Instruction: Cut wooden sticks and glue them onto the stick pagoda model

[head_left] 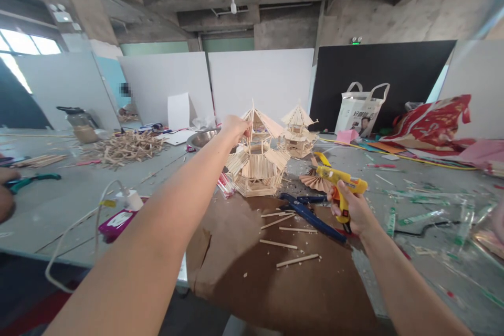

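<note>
My right hand (pixel 352 207) grips a yellow hot glue gun (pixel 342 178), its nozzle pointing left toward the models. With my left arm stretched forward, my left hand (pixel 236 128) pinches at the left roof edge of a pavilion model (pixel 260 165) built from thin wooden sticks. Its fingertips partly hide what they hold there. Behind and to the right stands a second stick pavilion (pixel 298 134) with a pointed roof. Blue-handled pliers (pixel 315 218) lie under the glue gun. Several loose wooden sticks (pixel 297 261) are scattered on the brown board (pixel 252 283).
A pile of short sticks (pixel 126 148), a bottle (pixel 81 126) and a metal bowl (pixel 202 139) stand on the left. A white charger (pixel 132 199) sits on a purple box (pixel 116 226). Green-printed wrappers (pixel 425 216) litter the right side. Another person's hand (pixel 6 194) shows at far left.
</note>
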`<state>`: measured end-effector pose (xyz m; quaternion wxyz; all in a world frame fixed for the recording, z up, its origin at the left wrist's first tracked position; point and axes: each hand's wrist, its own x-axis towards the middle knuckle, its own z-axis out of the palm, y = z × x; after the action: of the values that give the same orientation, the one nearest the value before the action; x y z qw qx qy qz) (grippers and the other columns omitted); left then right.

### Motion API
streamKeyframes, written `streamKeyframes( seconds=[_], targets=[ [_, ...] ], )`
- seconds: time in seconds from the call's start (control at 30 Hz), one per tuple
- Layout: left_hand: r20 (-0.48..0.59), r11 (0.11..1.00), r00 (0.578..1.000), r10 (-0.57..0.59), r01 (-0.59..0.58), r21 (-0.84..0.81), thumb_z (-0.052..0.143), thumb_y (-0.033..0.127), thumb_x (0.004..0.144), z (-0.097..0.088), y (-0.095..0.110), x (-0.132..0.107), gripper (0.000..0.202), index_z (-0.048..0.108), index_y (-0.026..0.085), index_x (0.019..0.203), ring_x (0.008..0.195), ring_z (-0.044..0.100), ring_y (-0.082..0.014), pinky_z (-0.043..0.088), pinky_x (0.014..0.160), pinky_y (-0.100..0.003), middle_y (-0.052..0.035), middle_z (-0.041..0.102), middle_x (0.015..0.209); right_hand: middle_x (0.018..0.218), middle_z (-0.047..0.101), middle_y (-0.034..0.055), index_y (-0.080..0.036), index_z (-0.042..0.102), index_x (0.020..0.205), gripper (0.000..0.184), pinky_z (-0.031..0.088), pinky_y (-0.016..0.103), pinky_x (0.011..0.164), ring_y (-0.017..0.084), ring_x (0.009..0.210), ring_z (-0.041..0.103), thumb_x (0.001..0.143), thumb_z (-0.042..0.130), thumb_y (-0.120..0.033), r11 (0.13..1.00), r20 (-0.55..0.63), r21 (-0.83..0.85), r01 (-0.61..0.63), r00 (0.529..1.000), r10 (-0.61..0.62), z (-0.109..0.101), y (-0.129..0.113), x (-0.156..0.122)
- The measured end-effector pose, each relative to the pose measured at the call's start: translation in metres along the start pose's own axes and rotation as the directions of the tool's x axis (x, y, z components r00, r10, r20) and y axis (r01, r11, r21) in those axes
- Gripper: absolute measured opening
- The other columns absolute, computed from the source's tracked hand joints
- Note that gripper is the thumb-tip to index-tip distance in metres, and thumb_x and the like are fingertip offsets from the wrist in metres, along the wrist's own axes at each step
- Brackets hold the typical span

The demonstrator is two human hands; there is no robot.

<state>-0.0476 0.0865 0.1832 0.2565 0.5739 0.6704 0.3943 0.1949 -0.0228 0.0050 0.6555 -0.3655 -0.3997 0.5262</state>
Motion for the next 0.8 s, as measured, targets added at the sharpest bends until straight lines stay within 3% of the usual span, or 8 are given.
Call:
streamKeyframes(
  seconds=[0.33,0.53,0.8],
  targets=[
    [-0.001,0.995,0.995,0.100,-0.100,0.007,0.046,0.033,0.075,0.0005,-0.0066,0.0047,0.028,0.053,0.013,0.055,0.027,0.017,-0.0054,0.015,0.039,-0.024,0.0069,0.016,0.026,0.054,0.055,-0.0026,-0.016,0.052,0.064,0.032,0.033,0.018,0.030,0.003,0.027,0.039,0.064,0.059,-0.048,1.000,0.006,-0.008,-0.003,1.000,0.003,-0.0001,0.0001,-0.0004],
    [0.016,0.995,0.995,0.102,-0.103,0.014,0.044,0.034,0.076,-0.0001,-0.0066,0.0028,0.031,0.051,0.014,0.053,0.027,0.016,-0.0053,0.015,0.040,-0.024,0.0063,0.017,0.027,0.055,0.055,-0.0029,-0.016,0.051,0.063,0.032,0.033,0.018,0.030,0.003,0.027,0.040,0.065,0.059,-0.047,1.000,0.002,-0.002,0.009,1.000,-0.009,0.0008,0.0005,0.0010],
    [0.025,0.995,0.995,0.098,-0.098,0.009,0.044,0.033,0.075,-0.0015,-0.0069,0.0034,0.031,0.046,0.015,0.050,0.027,0.018,-0.0043,0.014,0.039,-0.023,0.0043,0.027,0.030,0.055,0.055,-0.0028,-0.016,0.051,0.064,0.032,0.033,0.018,0.030,0.003,0.027,0.040,0.065,0.059,-0.047,1.000,0.007,-0.005,0.003,1.000,-0.003,-0.0009,0.0008,0.0000]
  ],
)
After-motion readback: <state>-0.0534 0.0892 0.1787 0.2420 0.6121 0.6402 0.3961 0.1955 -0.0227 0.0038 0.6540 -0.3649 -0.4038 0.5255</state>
